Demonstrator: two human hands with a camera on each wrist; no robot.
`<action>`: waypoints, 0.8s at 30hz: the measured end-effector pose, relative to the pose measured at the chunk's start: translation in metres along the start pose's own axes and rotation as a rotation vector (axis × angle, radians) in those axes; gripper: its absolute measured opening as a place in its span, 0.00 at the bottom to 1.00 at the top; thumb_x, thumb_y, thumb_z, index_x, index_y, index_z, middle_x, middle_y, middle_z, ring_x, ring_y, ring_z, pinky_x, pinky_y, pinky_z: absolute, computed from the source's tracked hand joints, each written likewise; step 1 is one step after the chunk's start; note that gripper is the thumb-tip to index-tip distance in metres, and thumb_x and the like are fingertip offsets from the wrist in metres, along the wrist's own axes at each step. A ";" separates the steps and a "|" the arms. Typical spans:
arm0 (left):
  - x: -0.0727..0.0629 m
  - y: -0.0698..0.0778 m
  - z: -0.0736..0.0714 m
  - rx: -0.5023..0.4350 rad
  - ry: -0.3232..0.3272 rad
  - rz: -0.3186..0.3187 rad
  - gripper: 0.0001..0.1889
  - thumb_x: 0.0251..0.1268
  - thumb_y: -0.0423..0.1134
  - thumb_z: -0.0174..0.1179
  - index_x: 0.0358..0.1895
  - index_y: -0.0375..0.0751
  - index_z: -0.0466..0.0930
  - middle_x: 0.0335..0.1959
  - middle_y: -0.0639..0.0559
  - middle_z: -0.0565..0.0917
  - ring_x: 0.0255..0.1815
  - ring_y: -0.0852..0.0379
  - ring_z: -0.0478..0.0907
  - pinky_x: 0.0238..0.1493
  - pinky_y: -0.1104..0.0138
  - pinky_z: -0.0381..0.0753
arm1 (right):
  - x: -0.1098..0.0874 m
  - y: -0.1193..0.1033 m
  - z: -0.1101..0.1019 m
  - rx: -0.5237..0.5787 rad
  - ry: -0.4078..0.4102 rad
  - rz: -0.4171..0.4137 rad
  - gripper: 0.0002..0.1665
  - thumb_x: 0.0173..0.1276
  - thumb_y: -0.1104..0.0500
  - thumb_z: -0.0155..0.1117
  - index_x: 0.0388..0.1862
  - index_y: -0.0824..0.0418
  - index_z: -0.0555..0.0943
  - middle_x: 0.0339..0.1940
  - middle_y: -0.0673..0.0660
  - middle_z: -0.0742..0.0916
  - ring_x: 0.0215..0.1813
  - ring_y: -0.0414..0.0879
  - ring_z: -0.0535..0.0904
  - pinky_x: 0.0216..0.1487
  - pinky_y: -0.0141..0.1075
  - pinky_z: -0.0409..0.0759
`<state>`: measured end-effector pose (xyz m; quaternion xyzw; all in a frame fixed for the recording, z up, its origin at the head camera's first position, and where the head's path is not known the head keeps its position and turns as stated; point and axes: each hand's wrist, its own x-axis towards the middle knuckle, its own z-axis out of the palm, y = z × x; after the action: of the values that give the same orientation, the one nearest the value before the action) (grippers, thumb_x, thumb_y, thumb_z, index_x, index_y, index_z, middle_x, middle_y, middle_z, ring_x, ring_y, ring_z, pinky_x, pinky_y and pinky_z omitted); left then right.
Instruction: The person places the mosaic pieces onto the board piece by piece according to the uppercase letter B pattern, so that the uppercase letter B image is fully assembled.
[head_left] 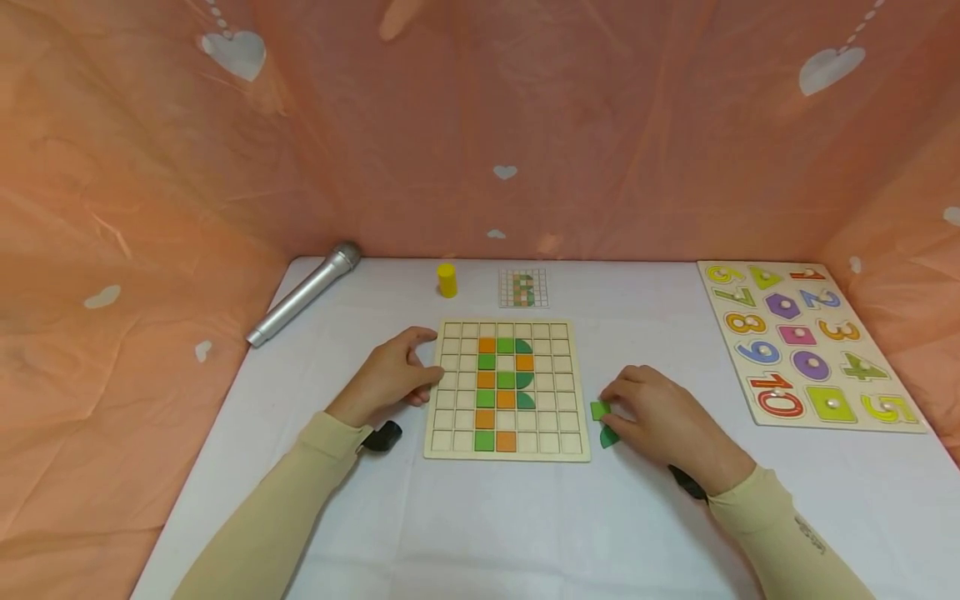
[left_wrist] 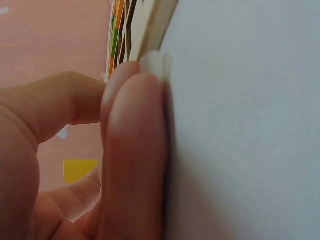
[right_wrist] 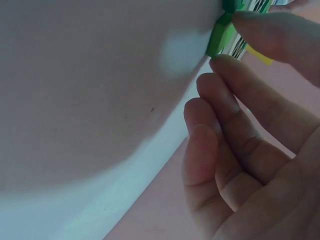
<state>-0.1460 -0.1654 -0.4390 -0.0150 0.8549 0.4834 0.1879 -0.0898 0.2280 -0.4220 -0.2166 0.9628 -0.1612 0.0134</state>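
Note:
A wooden grid board [head_left: 558, 417] lies on the table, with orange, light green and dark green tiles set in its middle columns. My left hand [head_left: 390, 371] rests at the board's left edge, thumb and fingers loosely bent against the side. In the left wrist view, fingertips [left_wrist: 137, 100] sit right by the board's edge [left_wrist: 152, 30]. Right of the board, my right hand [head_left: 660, 417] has thumb and index finger at opposite edges of a light green square tile [head_left: 599, 410]. A dark green rounded tile [head_left: 608, 437] lies beside it, partly under the thumb.
Behind the board are a small pattern card [head_left: 523, 288] and a yellow cylinder [head_left: 447, 281]. A silver microphone [head_left: 303, 296] lies at the back left. On the right lies a number-and-shape puzzle board [head_left: 813, 350]. Orange cloth [head_left: 525, 125] hangs around the table.

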 end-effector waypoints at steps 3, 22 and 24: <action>0.000 0.000 0.000 -0.002 0.000 -0.001 0.36 0.70 0.38 0.73 0.79 0.48 0.69 0.33 0.44 0.82 0.25 0.55 0.85 0.31 0.66 0.90 | 0.002 -0.002 0.000 0.006 -0.006 0.002 0.10 0.66 0.56 0.80 0.44 0.56 0.91 0.45 0.51 0.88 0.52 0.50 0.85 0.57 0.51 0.88; 0.001 -0.001 -0.001 -0.018 0.002 -0.007 0.36 0.69 0.37 0.73 0.78 0.48 0.69 0.33 0.44 0.81 0.25 0.54 0.85 0.32 0.65 0.91 | 0.011 -0.014 -0.005 -0.011 0.030 -0.028 0.10 0.65 0.57 0.80 0.42 0.58 0.91 0.42 0.49 0.87 0.46 0.45 0.81 0.48 0.45 0.88; 0.001 -0.001 -0.001 -0.016 0.001 -0.006 0.36 0.69 0.37 0.73 0.78 0.48 0.69 0.33 0.44 0.81 0.25 0.54 0.85 0.32 0.65 0.91 | 0.014 -0.021 -0.004 -0.007 0.034 -0.056 0.10 0.65 0.57 0.81 0.42 0.58 0.91 0.42 0.49 0.87 0.47 0.45 0.81 0.47 0.44 0.88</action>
<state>-0.1474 -0.1662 -0.4401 -0.0193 0.8510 0.4895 0.1891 -0.0940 0.2053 -0.4104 -0.2408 0.9570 -0.1615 -0.0082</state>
